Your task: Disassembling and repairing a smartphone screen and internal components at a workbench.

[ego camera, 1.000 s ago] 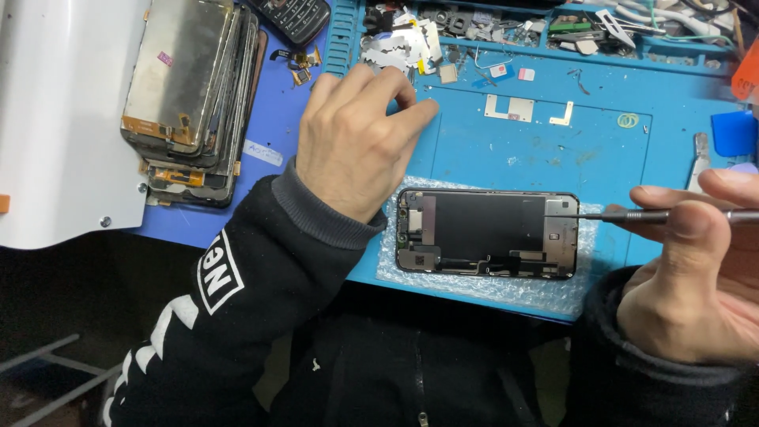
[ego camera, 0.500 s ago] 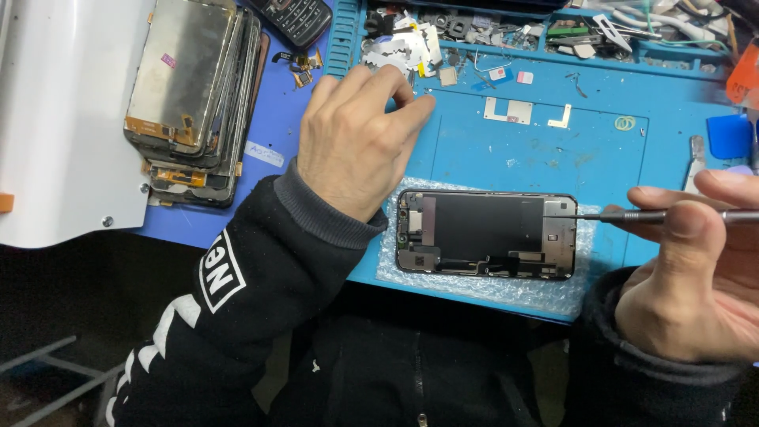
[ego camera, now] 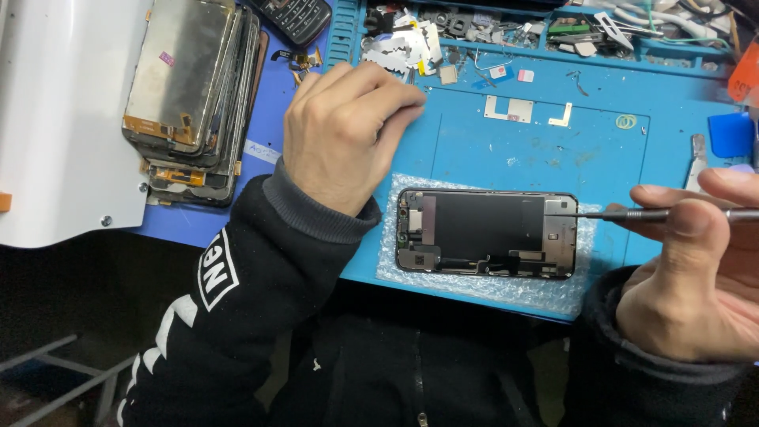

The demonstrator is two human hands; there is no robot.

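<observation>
Fingers, right hand (ego camera: 696, 277): pinching a thin screwdriver (ego camera: 632, 213) between thumb and forefinger, shaft level, tip touching the right end of the opened phone (ego camera: 486, 233).
Fingers, left hand (ego camera: 344, 134): curled and pressed together, tips resting on the blue mat (ego camera: 538, 150) just up and left of the phone; they hold nothing that can be seen.
Head view, phone: lies flat with its back cover off and the dark inner plate facing up, between the two hands, just left of the right fingers and just below and right of the left fingers.
Head view, padding: a sheet of bubble wrap (ego camera: 506, 285) lies under the phone, on the mat, showing past its near and right edges.
Head view, beyond the left fingers: the mat's tray strip (ego camera: 506, 32) holds small white parts, screws and scraps; two small metal plates (ego camera: 526, 111) lie on the mat to the right of those fingers.
Head view, left of the left hand: a stack of old screens (ego camera: 190, 95) sits on the surface, with a dark keypad phone (ego camera: 296, 16) just beyond it and a white panel (ego camera: 63, 119) further left.
Head view, sleeves: both arms wear black sleeves with grey cuffs.
</observation>
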